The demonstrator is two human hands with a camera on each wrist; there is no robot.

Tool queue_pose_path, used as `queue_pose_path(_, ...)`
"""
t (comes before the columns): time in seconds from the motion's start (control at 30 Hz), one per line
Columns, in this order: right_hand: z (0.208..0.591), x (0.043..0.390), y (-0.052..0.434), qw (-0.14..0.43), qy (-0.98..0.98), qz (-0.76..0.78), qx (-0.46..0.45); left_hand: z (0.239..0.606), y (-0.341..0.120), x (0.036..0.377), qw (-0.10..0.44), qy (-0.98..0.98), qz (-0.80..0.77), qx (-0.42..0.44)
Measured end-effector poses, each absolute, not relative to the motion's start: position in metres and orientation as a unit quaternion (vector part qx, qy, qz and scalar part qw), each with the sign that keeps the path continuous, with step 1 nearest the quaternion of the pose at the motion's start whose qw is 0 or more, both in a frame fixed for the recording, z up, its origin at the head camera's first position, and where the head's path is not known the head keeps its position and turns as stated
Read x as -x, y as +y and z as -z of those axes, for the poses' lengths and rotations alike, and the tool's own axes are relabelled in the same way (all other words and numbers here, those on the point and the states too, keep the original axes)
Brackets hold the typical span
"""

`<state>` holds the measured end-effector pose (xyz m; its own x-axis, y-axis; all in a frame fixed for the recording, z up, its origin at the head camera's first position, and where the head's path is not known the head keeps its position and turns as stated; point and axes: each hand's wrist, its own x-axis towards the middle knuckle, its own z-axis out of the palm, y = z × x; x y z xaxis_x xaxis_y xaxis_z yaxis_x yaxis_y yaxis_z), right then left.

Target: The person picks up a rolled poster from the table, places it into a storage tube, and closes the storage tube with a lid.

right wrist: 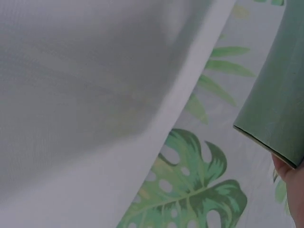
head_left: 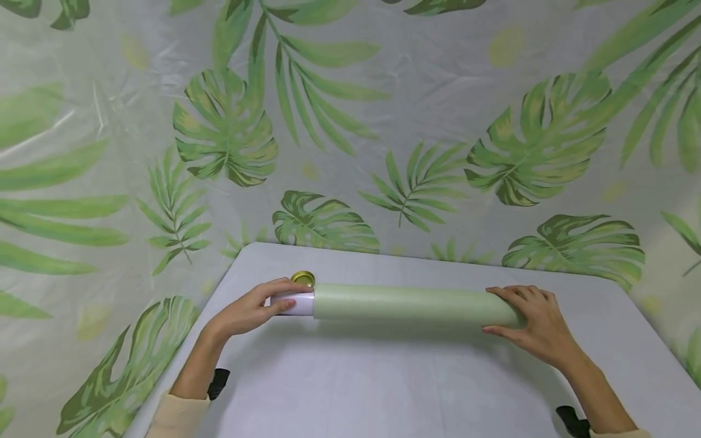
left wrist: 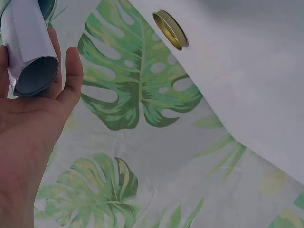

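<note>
A long pale green tube (head_left: 405, 303) is held level above the white table. From its left end sticks out a white rolled sheet (head_left: 298, 304), hollow with a grey-blue inside, as the left wrist view shows. My left hand (head_left: 257, 310) holds this white roll between thumb and fingers, fingertips close to the tube's edge. At the other end, my right hand (head_left: 539, 325) grips the green tube around its side. In the right wrist view the tube's lower rim (right wrist: 263, 145) shows, with part of that hand beneath it. A gold round lid (head_left: 303, 278) lies just behind the left hand.
The white tabletop (head_left: 383, 389) spreads below the tube, its far edge meeting a wall covering (head_left: 427, 121) printed with green leaves. The covering also runs along the left and right sides. Dark straps (head_left: 219, 383) show at both wrists.
</note>
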<state>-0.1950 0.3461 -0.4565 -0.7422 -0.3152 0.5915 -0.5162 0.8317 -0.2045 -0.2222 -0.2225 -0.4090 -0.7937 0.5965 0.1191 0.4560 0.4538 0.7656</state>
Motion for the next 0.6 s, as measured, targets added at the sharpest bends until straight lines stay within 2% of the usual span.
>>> queue_pose_path(0.43, 0.4521, 0.1927, 0.3477, 0.32, -0.898, -0.19, -0.232, 0.4147, -0.22, 0.2238, 0.069, 0.831, -0.458, -0.308)
queue_pose_path(0.6, 0.452, 0.1929, 0.3489, 0.335, -0.895, -0.18, -0.231, 0.4161, -0.224, 0.2231, 0.066, 0.841, -0.468, -0.263)
